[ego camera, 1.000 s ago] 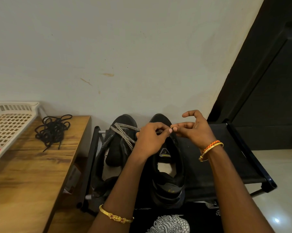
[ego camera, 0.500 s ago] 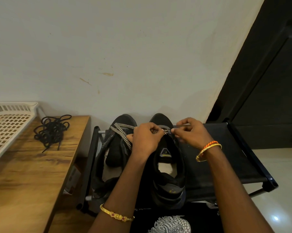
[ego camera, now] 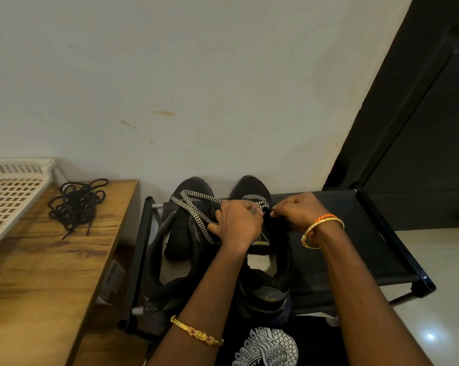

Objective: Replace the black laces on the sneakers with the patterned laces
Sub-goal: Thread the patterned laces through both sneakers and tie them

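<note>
Head view: we're threading the patterned lace (ego camera: 196,215) through the right sneaker (ego camera: 262,260) at twelve o'clock, left hand (ego camera: 236,223) and right hand (ego camera: 297,210) both pinching it (black laces (ego camera: 76,204) lying discarded at nine). Next, we're needing the tip through an eyelet.

Left hand (ego camera: 237,223) hides the right sneaker's (ego camera: 265,273) eyelets and part of the patterned lace (ego camera: 196,211); white basket (ego camera: 9,196) cut off at left edge.
</note>
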